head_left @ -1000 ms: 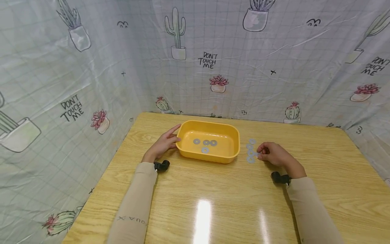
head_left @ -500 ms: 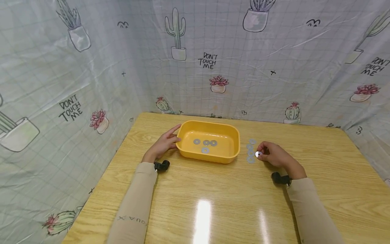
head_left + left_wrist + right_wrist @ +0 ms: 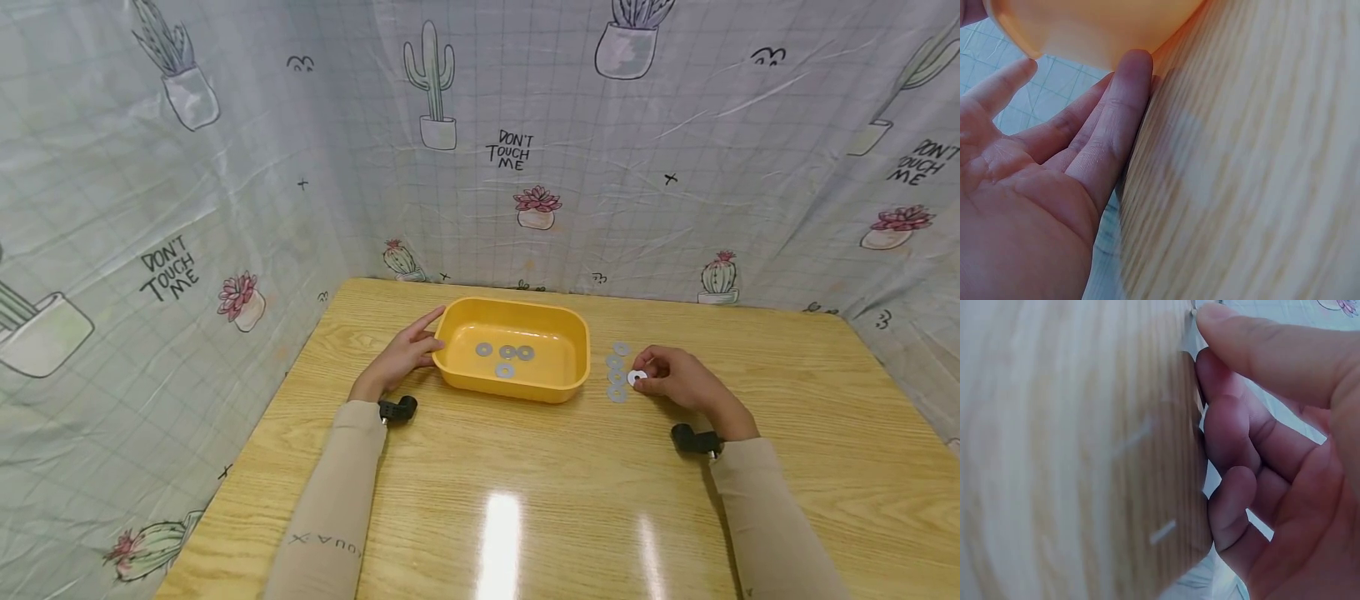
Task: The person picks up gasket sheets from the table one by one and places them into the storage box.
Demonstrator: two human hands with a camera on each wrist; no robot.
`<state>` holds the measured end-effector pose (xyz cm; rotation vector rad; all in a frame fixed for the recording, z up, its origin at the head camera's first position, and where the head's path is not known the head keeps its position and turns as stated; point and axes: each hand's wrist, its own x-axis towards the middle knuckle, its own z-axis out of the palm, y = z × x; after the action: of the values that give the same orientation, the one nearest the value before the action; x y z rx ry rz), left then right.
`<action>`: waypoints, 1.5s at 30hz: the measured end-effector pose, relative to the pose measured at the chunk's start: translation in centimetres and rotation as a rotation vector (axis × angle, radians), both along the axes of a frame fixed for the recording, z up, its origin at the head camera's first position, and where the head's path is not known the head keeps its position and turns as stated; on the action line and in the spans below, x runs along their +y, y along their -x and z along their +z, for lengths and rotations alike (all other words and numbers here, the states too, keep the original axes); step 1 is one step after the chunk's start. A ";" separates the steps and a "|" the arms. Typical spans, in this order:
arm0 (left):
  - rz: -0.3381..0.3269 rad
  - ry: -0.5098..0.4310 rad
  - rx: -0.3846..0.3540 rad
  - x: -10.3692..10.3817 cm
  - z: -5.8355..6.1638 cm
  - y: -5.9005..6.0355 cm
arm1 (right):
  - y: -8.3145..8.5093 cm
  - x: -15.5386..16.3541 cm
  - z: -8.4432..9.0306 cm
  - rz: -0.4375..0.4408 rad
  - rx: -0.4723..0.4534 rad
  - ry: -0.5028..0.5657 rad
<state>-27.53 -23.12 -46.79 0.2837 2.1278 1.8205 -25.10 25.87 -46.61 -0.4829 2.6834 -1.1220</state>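
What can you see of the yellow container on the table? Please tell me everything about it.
The yellow container is an oblong open tray with rounded corners, raised walls and a plain rim; no lid shows. Its surface is smooth and glossy, with small reflections, and looks like plastic. It sits upright on the wooden table, its long side running left to right. Four flat grey rings lie on its floor. The left hand holds its left end, thumb at the rim.
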 end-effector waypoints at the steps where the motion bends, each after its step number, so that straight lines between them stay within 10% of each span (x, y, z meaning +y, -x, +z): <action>1: -0.001 0.000 0.001 0.0 0.0 0.0 | 0.0 0.0 0.0 -0.008 -0.005 0.003; 15: 0.001 0.008 -0.004 -0.1 0.1 -0.1 | -0.1 0.5 0.2 -0.094 0.025 -0.010; 45: -0.005 -0.009 0.004 0.0 0.0 0.1 | -0.3 0.2 1.1 -0.226 -0.040 0.461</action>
<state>-27.61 -23.14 -46.79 0.2953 2.1203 1.8285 -24.79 26.05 -45.49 -0.2175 2.4822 -1.8072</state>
